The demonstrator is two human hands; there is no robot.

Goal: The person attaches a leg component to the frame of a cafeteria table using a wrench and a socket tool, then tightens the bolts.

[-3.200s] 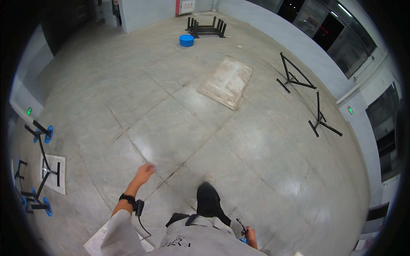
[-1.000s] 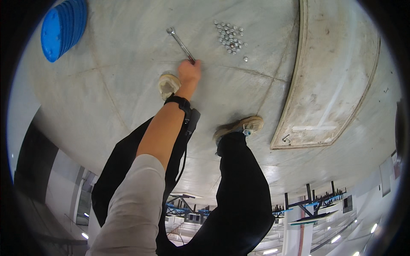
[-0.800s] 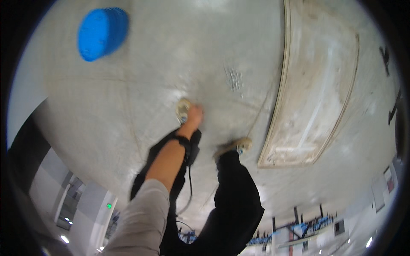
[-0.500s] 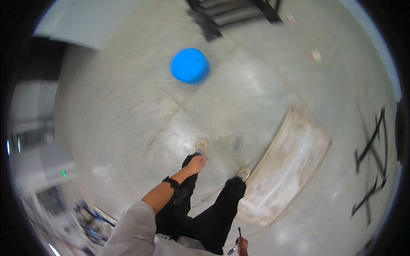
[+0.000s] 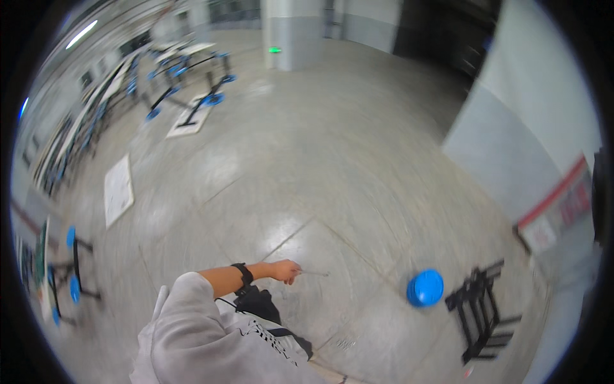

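Silvery metal juts from the left hand point(image 5: 286, 272), its fingers closed around one end of a slim wrench point(image 5: 314, 274), held out over the grey floor point(image 5: 358, 160). The right hand is out of sight, so its state cannot be told. A firm grip, with the free end pointing away from the body, should keep it steady. Dark lettering point(image 5: 272, 336) marks the pale shirt point(image 5: 192, 333); farther off, a red-and-white wall sign point(image 5: 556, 208) is too blurred to read.
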